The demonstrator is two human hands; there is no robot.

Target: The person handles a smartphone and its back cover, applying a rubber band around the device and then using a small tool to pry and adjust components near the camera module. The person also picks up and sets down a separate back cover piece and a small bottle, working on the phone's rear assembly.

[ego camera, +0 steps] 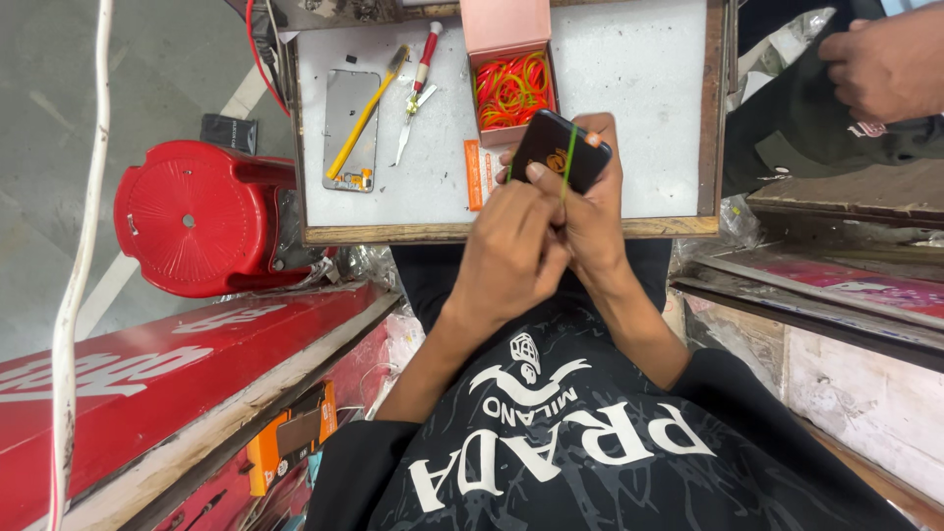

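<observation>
Phone (560, 150), black and tilted, sits over the near edge of the grey surface (639, 88), held up between both hands. From the head view, the right hand (595, 221) cradles it from beneath, its grip curled around the far and right sides. The left hand (516, 251) has its grip pressed together, pinching a green rubber band (568, 162) stretched across the phone's back. Just beyond stands a pink box (508, 69) of red and yellow bands. Farther left lie a grey phone panel (351, 128), a yellow tool (366, 113) and tweezers (408, 123). Another person's hand (885, 64) shows far right.
</observation>
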